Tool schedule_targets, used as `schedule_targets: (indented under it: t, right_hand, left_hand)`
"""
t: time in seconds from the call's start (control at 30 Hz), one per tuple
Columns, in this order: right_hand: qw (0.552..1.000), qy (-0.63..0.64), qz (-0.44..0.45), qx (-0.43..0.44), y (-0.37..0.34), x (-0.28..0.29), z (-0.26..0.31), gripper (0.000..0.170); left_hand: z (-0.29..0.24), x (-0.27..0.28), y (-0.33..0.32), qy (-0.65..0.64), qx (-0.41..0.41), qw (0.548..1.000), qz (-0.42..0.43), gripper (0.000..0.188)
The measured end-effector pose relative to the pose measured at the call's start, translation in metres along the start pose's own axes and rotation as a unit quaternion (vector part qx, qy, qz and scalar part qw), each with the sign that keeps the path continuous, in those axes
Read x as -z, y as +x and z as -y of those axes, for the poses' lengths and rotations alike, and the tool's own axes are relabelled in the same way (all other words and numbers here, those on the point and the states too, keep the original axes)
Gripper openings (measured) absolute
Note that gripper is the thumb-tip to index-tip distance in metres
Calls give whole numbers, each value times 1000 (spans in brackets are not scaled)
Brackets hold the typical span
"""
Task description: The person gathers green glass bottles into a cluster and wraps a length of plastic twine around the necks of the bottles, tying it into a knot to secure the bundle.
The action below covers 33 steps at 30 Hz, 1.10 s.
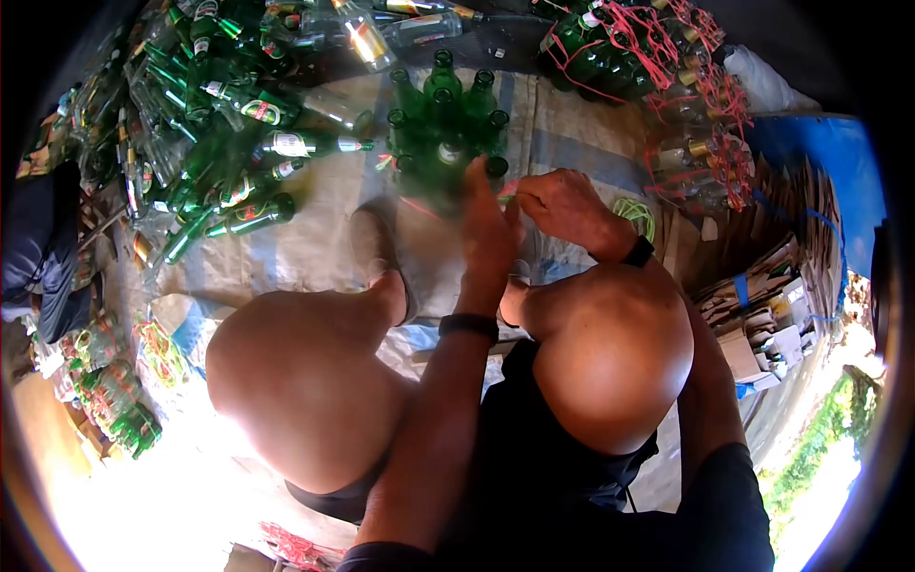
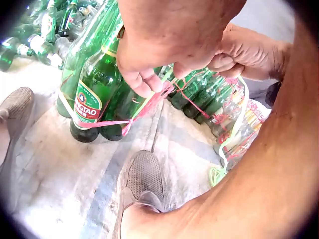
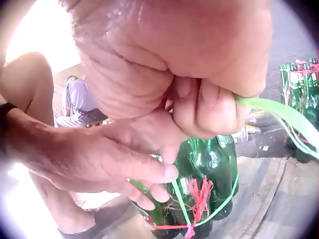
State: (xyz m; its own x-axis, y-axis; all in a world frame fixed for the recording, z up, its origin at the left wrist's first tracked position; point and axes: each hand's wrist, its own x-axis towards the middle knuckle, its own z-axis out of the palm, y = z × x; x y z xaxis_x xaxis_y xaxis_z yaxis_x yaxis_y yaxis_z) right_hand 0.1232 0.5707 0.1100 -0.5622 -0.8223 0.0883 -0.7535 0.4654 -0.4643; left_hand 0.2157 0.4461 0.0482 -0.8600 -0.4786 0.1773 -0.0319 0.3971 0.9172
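A beige woven sheet (image 1: 581, 129) with blue-grey stripes is covering the ground, and a heap of loose glass bottles (image 1: 257, 110), green and clear, is sprawling over it on the left. Flattened cardboard (image 1: 753, 296) is leaning in stacks on the right, and the right wrist feed is giving me a person in a pale top (image 3: 80, 102) in the background. The bundle of green bottles (image 1: 444, 105) is standing on the sheet just beyond the shoes (image 1: 372, 238), long axes upright, one Tsingtao label (image 2: 88, 102) facing outward. From the fingers I am finding it forward and to the left; the left hand (image 1: 491, 229) is nearer, right at its close edge, while the right hand (image 1: 572, 205) is sitting farther right. A green plastic strand (image 3: 180, 199) is rising from a pink knot (image 2: 128, 123) low on the bundle's side to the left hand, whose thumb and fingers are pinching it. The right hand's curled fingers are gripping a pale green strap (image 3: 279, 110), seemingly the same line, trailing towards a green coil (image 1: 637, 217). As for containers, the bottles are serving as those themselves, and I cannot tell whether any are holding liquid. Farther right, pink twine (image 1: 648, 38) is binding more bottles (image 1: 572, 67)
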Motion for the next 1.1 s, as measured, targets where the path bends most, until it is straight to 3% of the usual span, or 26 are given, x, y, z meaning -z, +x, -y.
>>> schedule_targets:
  t: [0.17,0.27,0.33,0.47,0.53,0.73,1.1]
  right_hand:
    - [998,-47,39,-4,14,9,0,3]
    - [997,-46,2,60,23,16,6,7]
    - [990,-105,83,33,32,23,12,9]
    - [987,-115,107,41,47,36,25,12]
    - [982,-122,133,59,55,41,29,11]
    - [981,-118,66,140,68,38,31,11]
    - [977,-126,124,118,92,36,19,16]
  left_hand:
    - [-4,-2,2,-15,10,1000,-15,56]
    - [-7,-3,1,-15,15,999,-26,56]
    - [-9,-4,2,-3,9,999,-49,54]
    - [-8,-6,3,2,11,999,-38,53]
    - [-9,-9,6,-12,15,997,-73,48]
    - [-13,-9,6,-27,33,996,-76,37]
    - [-16,-9,7,5,40,995,-87,44]
